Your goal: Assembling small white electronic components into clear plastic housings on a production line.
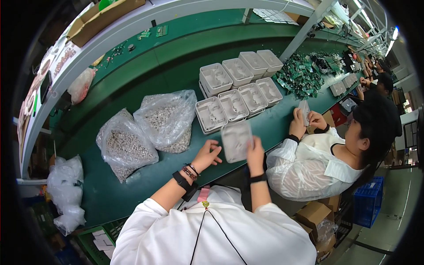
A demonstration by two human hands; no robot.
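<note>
A grey plastic shell [236, 141], shallow and rectangular with rounded corners, is up in front of the person, over the near edge of the smooth green tabletop [101, 196]. Its surface looks matt and its inner detail is blurred. The right hand [255, 152] has it by its right edge, the grip closed on the rim. The left hand [208, 155] is just beside the shell's left edge, palm turned toward it; its grip is moderately wide, fingers loosely bent, a gap between them and the plastic, and holding nothing.

Just beyond the held shell stand stacks of moulded grey shells [234, 106] in two rows, thin-walled, with ribs, posts and cut-outs inside. To the left, two clear plastic bags [176, 145] lie open side by side, their film crinkled and glossy, full of small pale parts [125, 142] that make a coarse, pebbly mass; single pieces are too small to tell. To the right of the stacks spreads a loose, jagged heap of green circuit boards [300, 76].

At the right a co-worker [316, 165] in a sheer, creased white top holds a small pale grey piece [304, 110] between both hands. Behind that person, lower down, are a ribbed blue plastic crate [369, 202] and open brown cardboard boxes [314, 213].
</note>
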